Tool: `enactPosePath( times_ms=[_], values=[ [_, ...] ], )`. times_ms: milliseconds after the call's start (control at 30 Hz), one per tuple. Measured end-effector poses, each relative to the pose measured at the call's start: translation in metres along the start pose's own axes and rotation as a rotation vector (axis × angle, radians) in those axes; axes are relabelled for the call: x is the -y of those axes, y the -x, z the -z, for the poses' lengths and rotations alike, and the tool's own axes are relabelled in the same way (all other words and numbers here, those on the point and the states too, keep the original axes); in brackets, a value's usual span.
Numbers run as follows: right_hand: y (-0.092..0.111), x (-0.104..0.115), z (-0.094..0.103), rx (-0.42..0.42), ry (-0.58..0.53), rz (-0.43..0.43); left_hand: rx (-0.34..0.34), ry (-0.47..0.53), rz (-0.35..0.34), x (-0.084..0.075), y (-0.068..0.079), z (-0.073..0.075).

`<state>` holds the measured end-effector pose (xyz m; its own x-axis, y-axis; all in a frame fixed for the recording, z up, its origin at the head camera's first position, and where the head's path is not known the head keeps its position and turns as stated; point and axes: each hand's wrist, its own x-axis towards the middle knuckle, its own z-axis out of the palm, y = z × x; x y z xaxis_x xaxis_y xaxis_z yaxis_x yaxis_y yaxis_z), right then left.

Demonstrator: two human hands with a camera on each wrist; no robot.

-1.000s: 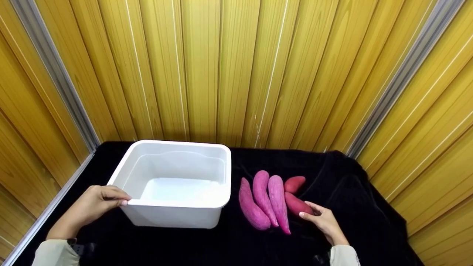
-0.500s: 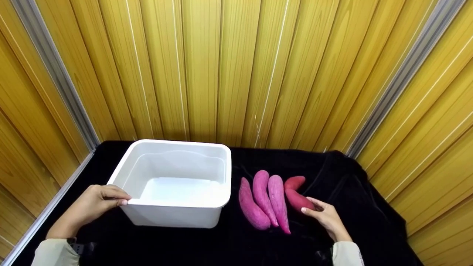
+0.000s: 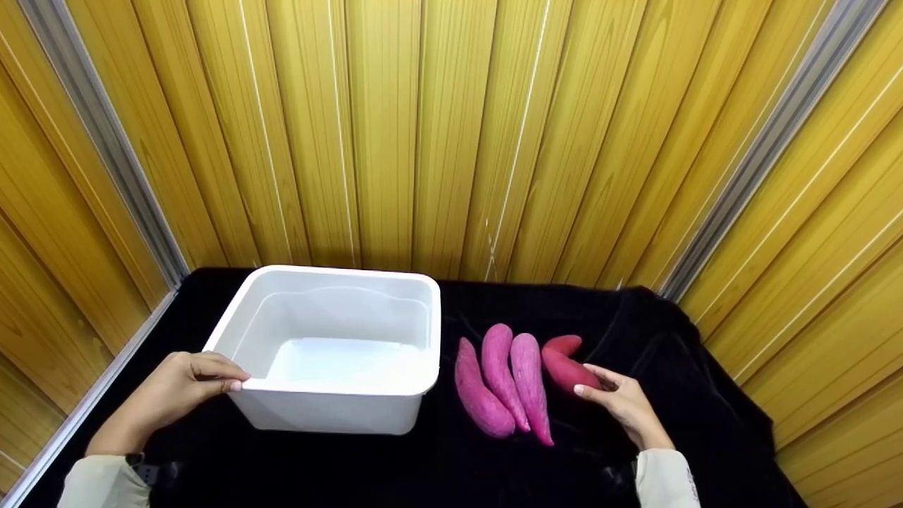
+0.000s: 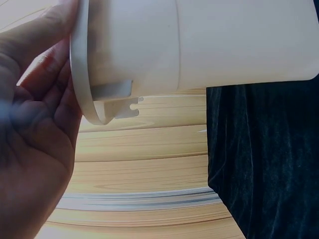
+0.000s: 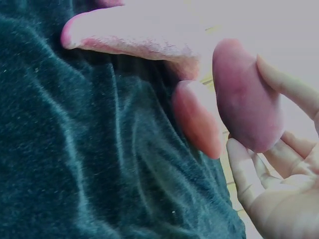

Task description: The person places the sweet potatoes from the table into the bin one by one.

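Observation:
My left hand (image 3: 190, 384) pinches the front left corner of a white plastic tub (image 3: 338, 413); in the left wrist view its thumb and fingers lie on either side of the rim (image 4: 79, 59). At the right, my right hand (image 3: 624, 406) grips the near end of a smooth red sweet potato (image 3: 570, 370). The right wrist view shows this sweet potato (image 5: 244, 99) between thumb and fingers, raised off the cloth. Behind it lies a smaller-looking red sweet potato (image 3: 564, 344), partly hidden by the held one. Three pink-purple sweet potatoes (image 3: 530, 381) lie side by side between tub and right hand.
Black velvet cloth (image 3: 670, 367) covers the table, with folds at the right. Yellow wood-patterned panels (image 3: 451, 141) wall in the back and both sides, joined by grey metal corner strips (image 3: 769, 152). The tub's inside shows only its bare bottom.
My right hand has lifted the red sweet potato and shifted it slightly away from me, so it overlaps the other red one more. The left hand and tub have stayed put.

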<state>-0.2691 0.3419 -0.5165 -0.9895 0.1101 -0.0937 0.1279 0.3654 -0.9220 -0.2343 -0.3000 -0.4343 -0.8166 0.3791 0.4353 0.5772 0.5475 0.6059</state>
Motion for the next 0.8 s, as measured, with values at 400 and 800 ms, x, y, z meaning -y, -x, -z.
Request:
enactPosePath(
  times_ms=[400,800],
  values=[
    [-0.001,0.014,-0.005,0.028,-0.029,0.024,-0.028,0.032,-0.049,0.000,0.000,-0.003],
    [-0.003,0.022,-0.014,0.055,-0.031,0.041,-0.027,-0.012,-0.028,0.000,0.001,-0.002]
  ],
)
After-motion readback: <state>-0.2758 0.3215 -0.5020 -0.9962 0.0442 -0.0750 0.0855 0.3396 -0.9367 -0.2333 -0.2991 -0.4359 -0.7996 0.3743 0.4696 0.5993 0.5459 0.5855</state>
